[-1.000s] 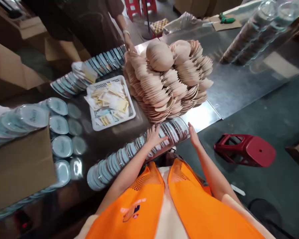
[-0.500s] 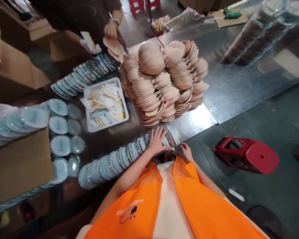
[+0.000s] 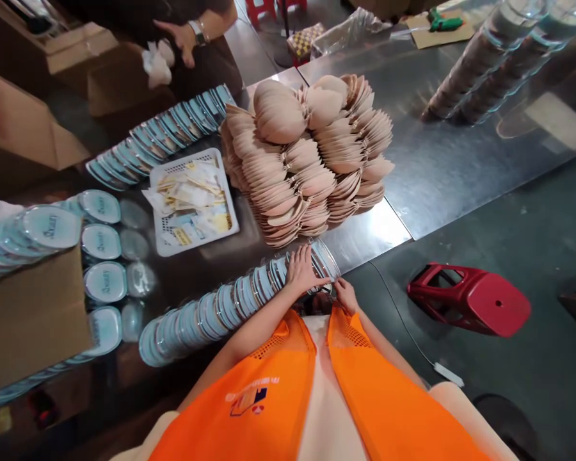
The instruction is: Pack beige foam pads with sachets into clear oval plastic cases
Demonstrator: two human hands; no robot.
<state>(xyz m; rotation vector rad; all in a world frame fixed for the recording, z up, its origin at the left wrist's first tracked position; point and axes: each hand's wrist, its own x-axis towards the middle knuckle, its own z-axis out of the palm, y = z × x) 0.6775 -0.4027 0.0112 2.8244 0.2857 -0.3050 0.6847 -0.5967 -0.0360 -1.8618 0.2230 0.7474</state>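
Along the near edge of the table lies a long row of clear plastic tubs with pale blue labelled faces point(image 3: 216, 307), packed on their sides. My left hand point(image 3: 301, 269) rests on the row near its right end, fingers stretched over the tubs and thumb pointing right. Close by, my right hand point(image 3: 346, 296) is at the row's right end, its fingertips curled at the rim of the last tub point(image 3: 325, 259). Whatever is between those fingertips is too small to make out. Just beyond sits a big heap of tan, leaf-shaped flat pieces in bundles point(image 3: 312, 160).
A white basket point(image 3: 160, 237) of small packets stands left of the heap. More tubs point(image 3: 106, 282) and a cardboard box point(image 3: 33, 320) are farther left. Tall tub stacks point(image 3: 480, 70) lean at far right. A red stool point(image 3: 494, 301) stands on the floor. Opposite is a co-worker's hand point(image 3: 185, 41).
My right hand has moved in to the row's end, and my left fingers have drawn together on the tubs. The co-worker's hand has lifted away from the tan pieces. The view has shifted slightly.
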